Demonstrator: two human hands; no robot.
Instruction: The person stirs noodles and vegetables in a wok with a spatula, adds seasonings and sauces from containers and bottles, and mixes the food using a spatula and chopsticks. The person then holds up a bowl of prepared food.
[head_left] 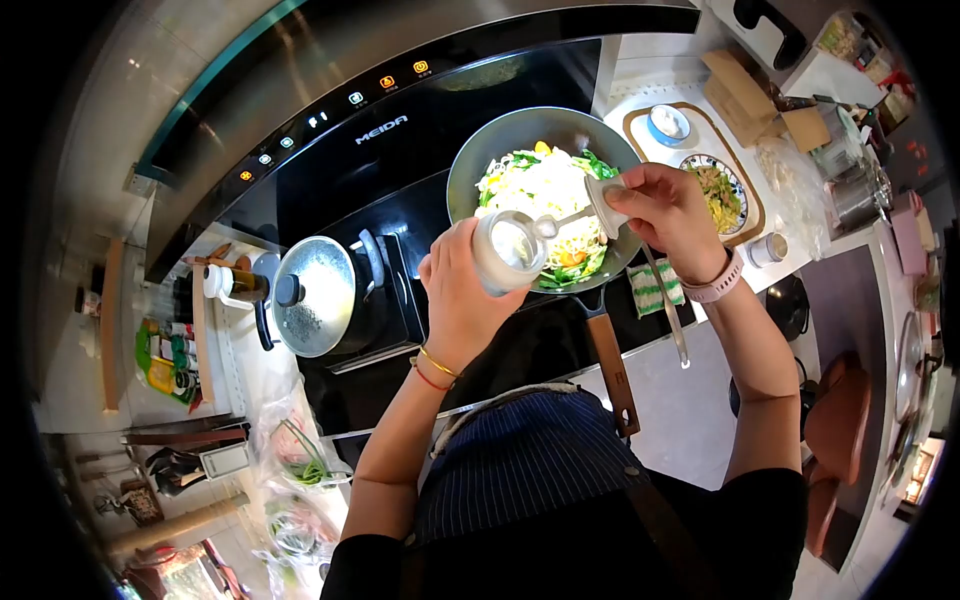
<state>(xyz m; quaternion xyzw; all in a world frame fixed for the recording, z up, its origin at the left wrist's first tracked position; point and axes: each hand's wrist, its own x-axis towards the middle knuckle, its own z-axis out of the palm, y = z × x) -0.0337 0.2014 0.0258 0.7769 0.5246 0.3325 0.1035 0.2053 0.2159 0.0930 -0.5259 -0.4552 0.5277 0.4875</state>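
Currently, left hand (470,285): fingers wrapped around jar (512,250)
Right hand (672,215): fingers pinching spoon-fitted lid (604,205)
Wok (465,165): beneath, holding noodles (530,195)

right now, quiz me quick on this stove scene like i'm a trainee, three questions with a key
1. Multiple choice: what does the left hand hold?
a) a striped cloth
b) an open jar
c) a glass lid

2. True or false: the plate of food sits on the tray, to the right of the wide pan.

3. Fill in the blank: the handle of the wide pan is mostly ____ in colour.

Key: 1. b; 2. true; 3. brown
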